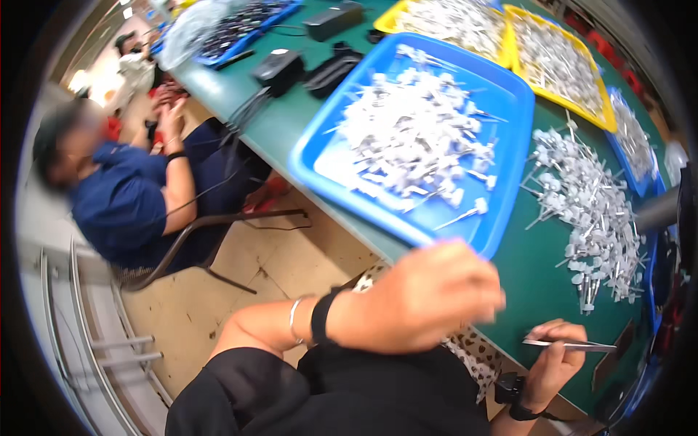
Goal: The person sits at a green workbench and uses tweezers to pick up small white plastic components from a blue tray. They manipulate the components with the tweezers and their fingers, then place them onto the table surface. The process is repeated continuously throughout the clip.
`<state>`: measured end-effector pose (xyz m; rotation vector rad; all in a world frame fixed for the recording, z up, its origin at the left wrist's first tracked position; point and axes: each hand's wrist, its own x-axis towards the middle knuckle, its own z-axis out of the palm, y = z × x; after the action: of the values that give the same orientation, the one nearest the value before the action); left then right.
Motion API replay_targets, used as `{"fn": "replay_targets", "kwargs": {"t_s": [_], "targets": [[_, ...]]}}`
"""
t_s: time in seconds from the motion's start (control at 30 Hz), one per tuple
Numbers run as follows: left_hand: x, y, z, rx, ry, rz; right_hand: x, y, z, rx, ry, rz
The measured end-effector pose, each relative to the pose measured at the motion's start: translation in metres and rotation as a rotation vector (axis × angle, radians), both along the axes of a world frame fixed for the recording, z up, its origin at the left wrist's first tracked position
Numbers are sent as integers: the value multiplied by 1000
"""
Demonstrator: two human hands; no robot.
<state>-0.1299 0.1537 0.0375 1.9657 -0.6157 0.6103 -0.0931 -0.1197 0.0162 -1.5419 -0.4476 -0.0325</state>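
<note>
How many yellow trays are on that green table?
2. One yellow tray sits just beyond the big blue tray; the other yellow tray is to its right. More could be hidden past the picture's edge.

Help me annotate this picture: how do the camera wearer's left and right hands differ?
The left hand is blurred and looks larger; the right hand is sharper and looks smaller. The right hand grips tweezers; whether the left hand holds anything, I cannot tell. The left hand overlaps the near edge of the blue tray in view; the right hand is nearer the loose pile. Both wrists wear black bands.
</note>
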Motion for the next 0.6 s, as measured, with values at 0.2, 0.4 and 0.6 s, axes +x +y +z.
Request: {"fn": "replay_targets", "kwargs": {"t_s": [0.2,0.4,0.6], "targets": [[34,-20,13,-120,276,-515,4,2,8,113,314,-14],[53,-34,13,-71,369,-353,0,0,4,189,264,3],[69,-72,25,58,281,-139,-4,-25,4,336,255,63]]}}
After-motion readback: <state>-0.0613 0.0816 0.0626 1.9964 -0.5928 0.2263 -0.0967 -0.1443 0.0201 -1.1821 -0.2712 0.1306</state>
